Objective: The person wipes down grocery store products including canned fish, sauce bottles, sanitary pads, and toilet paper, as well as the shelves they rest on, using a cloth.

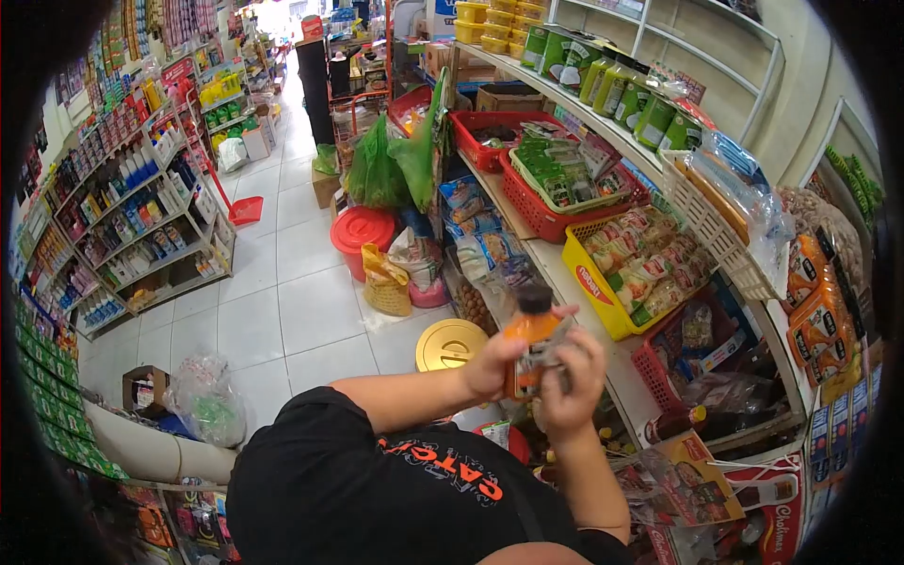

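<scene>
The handling is in mid-course: the orange bottle with a black cap (529,348) is in the air between the two hands, its cap on, not set down on any shelf. A soft-looking grey thing (546,355), perhaps a cloth, lies against its side; how much of the bottle has been gone over, if any, cannot be told.

The left hand (490,365) is partly closed, holding the bottle's near side. The right hand (573,377) is half curled around the grey thing, its exact grip blurred.

Beside them, a long white shelf (617,375) carries a yellow plastic basket of packets (633,325) at its front edge, with a red plastic basket (541,218) farther along. Glass jars with dark lids (612,94) line the shelf above. Pale tiles (311,311) cover the floor, where a red lidded bucket (363,235) stands near the shelving; stocked racks (141,217) run along the far side.
</scene>
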`<state>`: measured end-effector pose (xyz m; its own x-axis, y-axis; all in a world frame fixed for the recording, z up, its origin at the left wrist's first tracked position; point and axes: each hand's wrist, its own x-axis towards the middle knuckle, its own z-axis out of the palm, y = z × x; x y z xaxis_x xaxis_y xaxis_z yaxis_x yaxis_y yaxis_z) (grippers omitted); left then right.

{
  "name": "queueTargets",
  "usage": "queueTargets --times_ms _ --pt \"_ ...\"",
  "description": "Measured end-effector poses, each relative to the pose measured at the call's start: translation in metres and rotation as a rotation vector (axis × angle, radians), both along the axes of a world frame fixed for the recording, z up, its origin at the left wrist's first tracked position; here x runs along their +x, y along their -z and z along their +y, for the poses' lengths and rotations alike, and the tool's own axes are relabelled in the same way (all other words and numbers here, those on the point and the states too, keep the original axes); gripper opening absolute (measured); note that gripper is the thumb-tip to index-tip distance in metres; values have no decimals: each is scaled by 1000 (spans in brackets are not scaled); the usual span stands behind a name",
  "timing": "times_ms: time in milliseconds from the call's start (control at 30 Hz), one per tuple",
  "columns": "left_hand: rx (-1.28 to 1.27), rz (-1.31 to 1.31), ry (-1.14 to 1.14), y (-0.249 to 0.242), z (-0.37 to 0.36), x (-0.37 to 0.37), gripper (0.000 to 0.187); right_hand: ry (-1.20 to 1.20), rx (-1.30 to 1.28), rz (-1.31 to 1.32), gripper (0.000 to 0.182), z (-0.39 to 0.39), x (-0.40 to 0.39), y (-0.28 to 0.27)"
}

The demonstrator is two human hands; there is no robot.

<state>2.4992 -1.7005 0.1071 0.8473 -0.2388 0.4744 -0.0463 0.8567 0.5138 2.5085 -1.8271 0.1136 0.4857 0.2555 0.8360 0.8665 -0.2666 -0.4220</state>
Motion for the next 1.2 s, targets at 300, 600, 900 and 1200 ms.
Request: queueTargets --times_ms 300,600,900,1200 --pt "44 -46 -64 -14 24 10 102 -127 253 470 27 7 3 26" --pt "270 -132 -78 9 -2 -11 87 -11 211 194 26 -1 -5 -16" --pt "31 -40 77 18 -9 -7 52 -29 -92 -308 25 -4 -13 -11" --pt "-13 280 29 9 5 24 48 -140 -191 -144 23 -7 -20 4"
